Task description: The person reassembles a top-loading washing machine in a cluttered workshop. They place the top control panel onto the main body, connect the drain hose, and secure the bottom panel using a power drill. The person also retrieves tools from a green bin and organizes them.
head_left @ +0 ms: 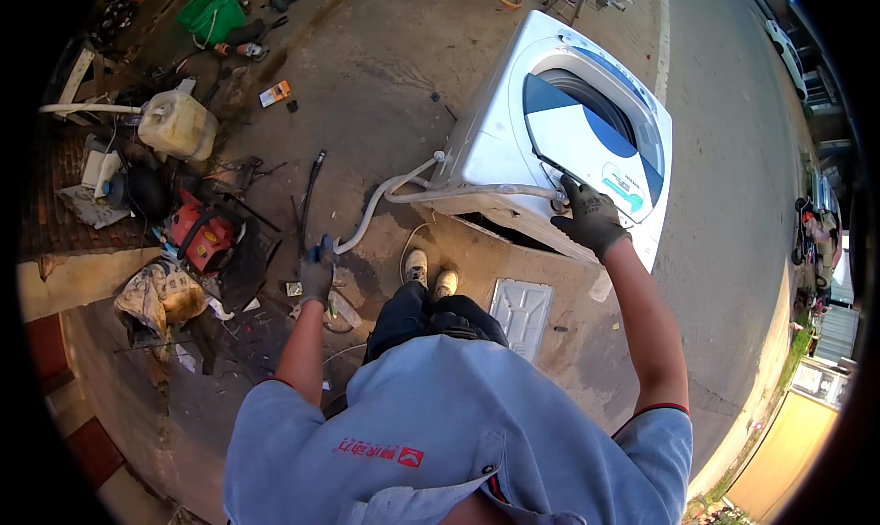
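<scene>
A white washing machine (573,135) stands on the ground ahead of the person, whose gloved right hand (594,218) is at its near edge, thumb spread from fingers beside the grey hose (486,190). The left hand (317,273) is near the hose's lower end; whether either hand grips it, I can't tell.

The gloved left hand (317,273) was held forward. The gloved right hand (591,218) reached farther out, its forearm (649,319) slanting inward.
</scene>
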`<state>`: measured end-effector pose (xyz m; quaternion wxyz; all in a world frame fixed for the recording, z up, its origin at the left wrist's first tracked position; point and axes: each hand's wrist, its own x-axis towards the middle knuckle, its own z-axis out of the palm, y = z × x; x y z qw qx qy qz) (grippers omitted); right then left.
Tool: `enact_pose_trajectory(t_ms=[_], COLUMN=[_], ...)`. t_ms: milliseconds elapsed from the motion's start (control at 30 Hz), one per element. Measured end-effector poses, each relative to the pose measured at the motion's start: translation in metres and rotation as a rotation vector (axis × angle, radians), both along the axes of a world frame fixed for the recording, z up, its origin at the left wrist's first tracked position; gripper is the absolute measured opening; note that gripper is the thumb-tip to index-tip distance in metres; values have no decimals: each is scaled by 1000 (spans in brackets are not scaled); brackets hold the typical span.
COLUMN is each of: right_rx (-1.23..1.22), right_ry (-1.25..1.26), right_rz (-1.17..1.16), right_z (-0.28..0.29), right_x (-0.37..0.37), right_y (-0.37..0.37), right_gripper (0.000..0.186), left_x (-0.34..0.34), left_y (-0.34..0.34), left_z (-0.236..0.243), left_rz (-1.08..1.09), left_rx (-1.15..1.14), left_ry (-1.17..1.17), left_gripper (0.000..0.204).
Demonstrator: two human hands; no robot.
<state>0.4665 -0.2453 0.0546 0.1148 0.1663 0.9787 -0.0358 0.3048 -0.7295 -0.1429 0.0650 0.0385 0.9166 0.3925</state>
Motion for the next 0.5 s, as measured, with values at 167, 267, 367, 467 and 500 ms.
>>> enact_pose_trajectory(t_ms=[167, 267, 367, 467, 500], right_rx=[98, 12, 51, 77, 72], right_ry=[-257, 17, -10, -209, -206], right_rz=[-208, -131, -55, -210, -209], right_z=[-6, 0, -6, 1, 0], right_x=[-12, 3, 1, -15, -16], right_y=[-5, -5, 3, -1, -5], right_gripper=[51, 42, 42, 49, 48], left_x=[131, 206, 251, 271, 275], left_y=[-107, -136, -136, -140, -144], left_z=[-19, -10, -6, -23, -31], left_rz=[256, 435, 505, 461, 442], left_rx=[-320, -324, -210, -193, -202], left_ry=[-558, -735, -759, -644, -591], left_gripper=[68, 66, 67, 70, 70])
